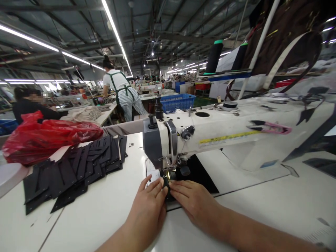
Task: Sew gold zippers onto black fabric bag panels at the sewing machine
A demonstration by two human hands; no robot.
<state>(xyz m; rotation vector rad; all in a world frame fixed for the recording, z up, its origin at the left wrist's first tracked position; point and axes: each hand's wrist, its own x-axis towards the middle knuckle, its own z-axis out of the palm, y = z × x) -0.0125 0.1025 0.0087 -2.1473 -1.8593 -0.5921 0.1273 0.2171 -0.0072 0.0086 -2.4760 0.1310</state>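
Note:
A white industrial sewing machine (pixel 215 129) stands on the white table (pixel 105 217). Both hands lie at its needle area. My left hand (pixel 149 206) rests flat with fingers stretched toward the presser foot, pressing down a small black piece (pixel 166 183). My right hand (pixel 194 203) lies flat beside it on the same black piece, fingertips touching the left fingertips under the needle. Most of the piece is hidden beneath the hands.
A spread pile of black cut pieces (pixel 76 171) lies at left, with a red plastic bag (pixel 44 136) behind it. Pink-handled snips (pixel 270 127) rest on the machine arm. Two thread cones (pixel 214 56) stand behind. Other workers stand and sit at far tables, near a blue crate (pixel 177 101).

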